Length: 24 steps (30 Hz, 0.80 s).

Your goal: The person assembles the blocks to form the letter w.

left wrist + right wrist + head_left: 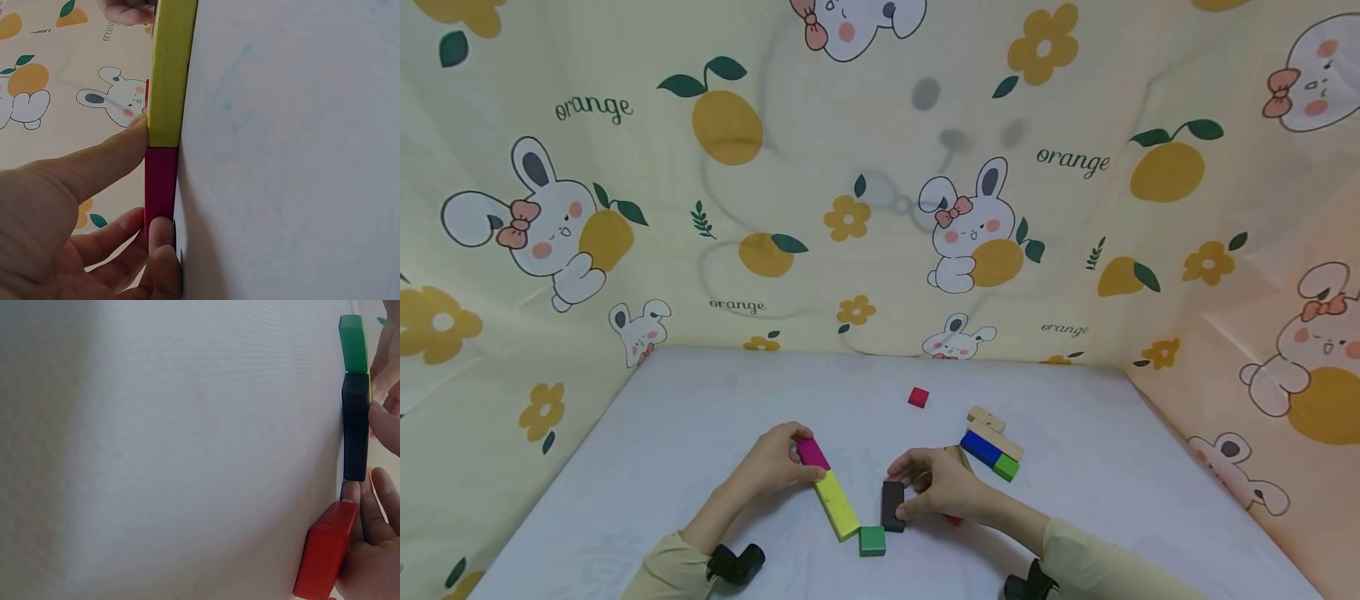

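My left hand (772, 462) pinches a magenta block (813, 454) between thumb and fingers. End to end with it lies a longer yellow block (837, 505); in the left wrist view the thumb sits close to their joint. A black block (892, 506) is held by my right hand (951, 485), thumb on its near side and fingers at its far end. The green square block (872, 541) lies between the near ends of the yellow and black blocks. Beside the right hand's fingers, a red block (325, 550) shows in the right wrist view; the head view mostly hides it.
Beyond the right hand lie a blue block (981, 448), a light green block (1006, 467) and natural wood blocks (995, 439), side by side. A small red block (918, 397) sits farther back on the white table (760, 383). Patterned cloth (880, 275) encloses the table's back and sides.
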### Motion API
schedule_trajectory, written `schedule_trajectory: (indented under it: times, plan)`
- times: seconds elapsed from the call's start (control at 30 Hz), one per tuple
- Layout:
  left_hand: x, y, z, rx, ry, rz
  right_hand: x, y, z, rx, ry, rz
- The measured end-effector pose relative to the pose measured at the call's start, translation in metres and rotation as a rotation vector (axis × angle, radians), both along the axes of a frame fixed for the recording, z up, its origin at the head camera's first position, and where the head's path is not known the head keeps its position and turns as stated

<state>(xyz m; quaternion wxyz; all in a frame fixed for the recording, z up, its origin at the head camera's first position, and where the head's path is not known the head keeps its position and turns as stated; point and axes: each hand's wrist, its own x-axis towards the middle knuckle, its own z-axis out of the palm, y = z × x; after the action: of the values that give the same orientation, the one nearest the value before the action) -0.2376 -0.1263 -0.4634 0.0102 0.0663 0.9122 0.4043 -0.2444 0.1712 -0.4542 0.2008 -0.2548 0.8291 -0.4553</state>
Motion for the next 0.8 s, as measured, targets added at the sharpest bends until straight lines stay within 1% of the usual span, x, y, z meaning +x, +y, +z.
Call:
schedule_trajectory:
  times: [0.47,0.8]
  plan:
    - [0.0000,0.0004,0.0007,0.006,-0.011,0.011,0.0000,-0.0008,0.0008,0.006,-0.013,-0.015]
    - [0.0006,0.0004,0.0003,0.009,-0.009,0.006,0.0009,-0.0015,0.0015,-0.001,-0.019,-0.013]
